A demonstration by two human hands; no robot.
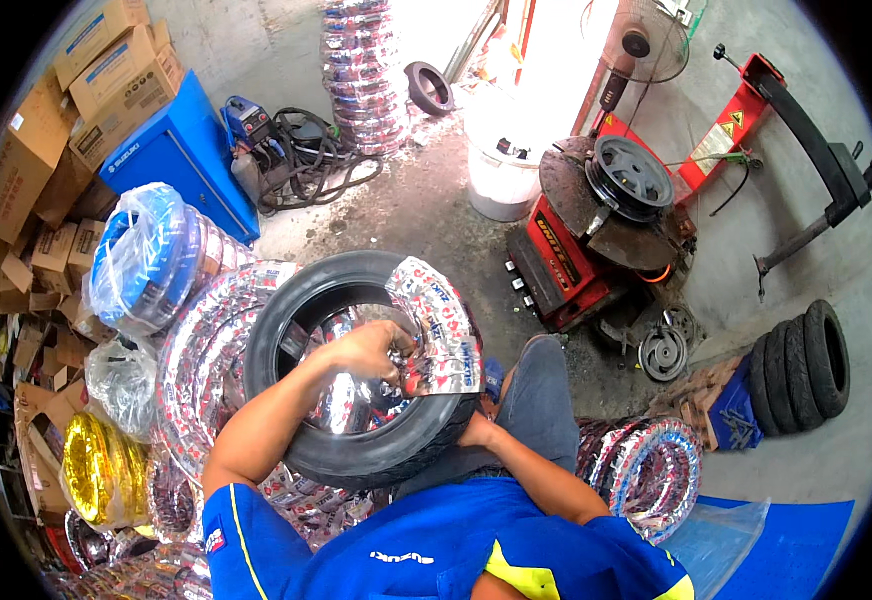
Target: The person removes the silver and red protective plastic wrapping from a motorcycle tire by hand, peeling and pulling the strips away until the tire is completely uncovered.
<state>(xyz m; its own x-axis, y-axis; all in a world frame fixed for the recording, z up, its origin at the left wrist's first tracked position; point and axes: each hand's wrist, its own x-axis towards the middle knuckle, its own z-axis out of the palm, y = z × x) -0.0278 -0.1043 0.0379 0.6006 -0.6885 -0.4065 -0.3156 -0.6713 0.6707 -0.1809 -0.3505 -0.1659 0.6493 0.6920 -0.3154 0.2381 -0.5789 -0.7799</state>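
Note:
A black tyre (371, 462) leans tilted in front of me, with a printed plastic wrapping strip (446, 320) around the right part of its ring. Inside the tyre's opening is my left hand (371, 352), its fingers curled closed on the wrapping strip at the inner rim. My right hand (476, 432) grips the tyre's lower right outer side; its fingers are mostly hidden behind the rubber. Behind the tyre, a stack of wrapped tyres (191, 350) in the same printed film shows on the left and through the opening.
At the right stands a red tyre-changing machine (556, 265) with a wheel rim (633, 175) on top. A white bucket (501, 185) is beside it. Blue-wrapped tyres (146, 260), gold-wrapped tyres (106, 470) and a blue cabinet (181, 150) stand left. Black tyres (824, 360) lean right.

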